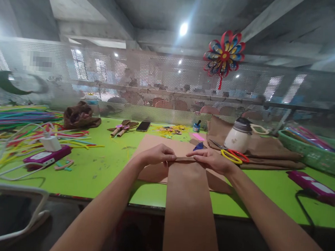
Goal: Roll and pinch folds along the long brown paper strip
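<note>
A long strip of brown paper [189, 202] hangs over the near edge of the green table, its far end folded into a narrow band. My left hand [160, 155] pinches the left end of that fold between thumb and fingers. At the right end, my right hand [211, 159] grips the same fold, fingers closed over it. Beneath both hands lies a larger brown sheet [152, 143], with parts of it sticking out to either side of the strip. A small dark blue object [198, 146] sits just beyond my right hand; its kind is unclear.
Scissors with yellow and red handles [235, 156] lie by a white bottle [237, 135] on folded brown material [276, 153]. A phone [143, 126], paper bows [124, 128] and yellow cutouts [173, 130] lie farther back. Purple power strips [46, 157] flank the work area, with coloured pipe cleaners [23, 114] leftward.
</note>
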`<state>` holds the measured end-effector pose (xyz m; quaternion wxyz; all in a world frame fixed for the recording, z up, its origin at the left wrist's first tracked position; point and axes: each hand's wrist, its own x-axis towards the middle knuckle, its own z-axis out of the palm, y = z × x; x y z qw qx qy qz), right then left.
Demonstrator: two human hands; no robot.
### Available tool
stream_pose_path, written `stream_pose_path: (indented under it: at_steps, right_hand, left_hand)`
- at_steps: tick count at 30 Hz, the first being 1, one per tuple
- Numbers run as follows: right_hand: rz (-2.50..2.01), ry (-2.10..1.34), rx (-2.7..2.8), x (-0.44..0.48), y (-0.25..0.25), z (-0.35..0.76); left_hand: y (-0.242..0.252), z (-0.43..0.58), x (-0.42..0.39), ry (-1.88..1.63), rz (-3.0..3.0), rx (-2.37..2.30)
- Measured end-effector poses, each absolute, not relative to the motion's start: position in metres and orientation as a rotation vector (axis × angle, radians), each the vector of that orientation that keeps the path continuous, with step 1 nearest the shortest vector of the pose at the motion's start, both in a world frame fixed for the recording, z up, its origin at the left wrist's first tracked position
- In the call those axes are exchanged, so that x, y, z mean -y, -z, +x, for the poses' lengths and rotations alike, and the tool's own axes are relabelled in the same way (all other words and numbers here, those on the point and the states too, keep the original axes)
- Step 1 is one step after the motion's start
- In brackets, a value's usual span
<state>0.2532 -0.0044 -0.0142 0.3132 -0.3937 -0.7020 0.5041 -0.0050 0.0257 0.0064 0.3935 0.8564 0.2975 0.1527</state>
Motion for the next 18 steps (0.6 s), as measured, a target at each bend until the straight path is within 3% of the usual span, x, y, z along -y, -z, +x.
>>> stream_pose_path:
  at_steps: [6,18]
  right_hand:
    - [-1.053,-1.114,2.08,0.009,0.012,0.244]
    - [-0.957,-1.129,1.907,0.004,0.014,0.252]
  left_hand:
    - [-0.003,0.009,-0.018,-0.403,2.328,-0.777]
    - [0.002,0.007,-0.02,-0.463,2.134,-0.699]
